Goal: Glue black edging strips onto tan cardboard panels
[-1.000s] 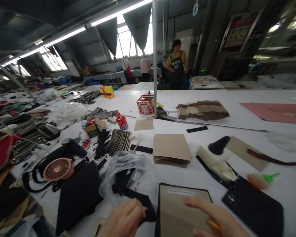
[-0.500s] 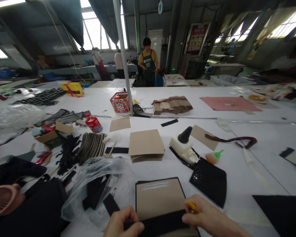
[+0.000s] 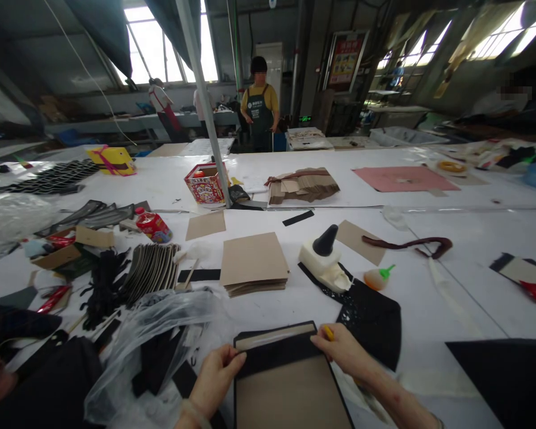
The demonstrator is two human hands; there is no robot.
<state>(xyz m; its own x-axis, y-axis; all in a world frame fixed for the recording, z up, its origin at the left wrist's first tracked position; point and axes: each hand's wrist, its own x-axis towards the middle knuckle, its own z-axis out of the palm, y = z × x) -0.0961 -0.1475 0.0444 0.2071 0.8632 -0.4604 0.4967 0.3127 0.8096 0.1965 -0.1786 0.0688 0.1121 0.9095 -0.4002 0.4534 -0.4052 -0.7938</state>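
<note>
A tan board (image 3: 290,396) with black edging lies in front of me. Across its upper part runs a black strip (image 3: 277,353), stretched between my two hands. My left hand (image 3: 217,375) pinches the strip's left end at the board's edge. At the other end, my right hand (image 3: 342,351) pinches the strip, with a small yellow tool (image 3: 328,332) also tucked in its fingers; its kind is unclear. A pale shiny streak shows on the board just above the strip. Beyond the board stands a stack of tan boards (image 3: 254,259).
A crumpled clear plastic bag (image 3: 161,304) lies left of the board. Right of it are a white container with a black cone (image 3: 324,256), a black sheet (image 3: 375,322) and a green-tipped bottle (image 3: 377,278). A metal post (image 3: 205,95) rises ahead; a person (image 3: 259,107) stands beyond.
Both hands have moved the black strip away from me, up the board towards its far edge. The view has shifted slightly to the right.
</note>
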